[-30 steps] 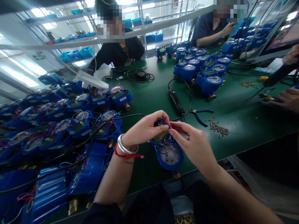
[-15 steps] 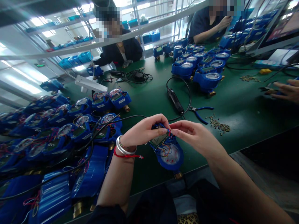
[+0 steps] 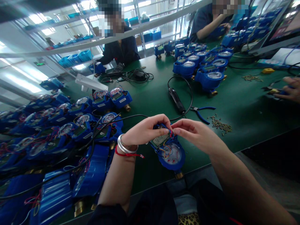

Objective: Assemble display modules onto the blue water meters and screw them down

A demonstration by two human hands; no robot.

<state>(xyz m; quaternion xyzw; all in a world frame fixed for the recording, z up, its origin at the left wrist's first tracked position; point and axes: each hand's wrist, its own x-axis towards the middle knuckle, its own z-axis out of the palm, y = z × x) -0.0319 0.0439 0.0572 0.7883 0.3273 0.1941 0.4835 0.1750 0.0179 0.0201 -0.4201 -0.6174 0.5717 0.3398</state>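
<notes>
Loads of other meters (image 3: 91, 172) are crowding the table's (image 3: 150, 93) left side, and a second bunch (image 3: 209, 78) is sitting toward the far edge. Pliers (image 3: 202, 115) are lying just beside some screws (image 3: 221, 126) nearer the front edge, a black tool (image 3: 176, 100) is resting close by, and a monitor's (image 3: 283, 32) standing over on the right.

My left hand (image 3: 152, 128) is on the upper end of an open blue meter (image 3: 172, 156), its thumb beside the lit display (image 3: 160, 140). My right hand (image 3: 195, 132) meets it there, fingertips pinched at the red and blue wires (image 3: 172, 133). The round dial sits nearest me, with a brass fitting (image 3: 179, 175) below it. On the green table (image 3: 150, 97), a black screwdriver (image 3: 177, 100) lies beyond my hands, with blue-handled pliers (image 3: 203, 114) just beside it and loose screws (image 3: 221, 126) to their right. More meters (image 3: 82, 125) crowd my left side; another group (image 3: 201, 64) stands farther back, near two people.
</notes>
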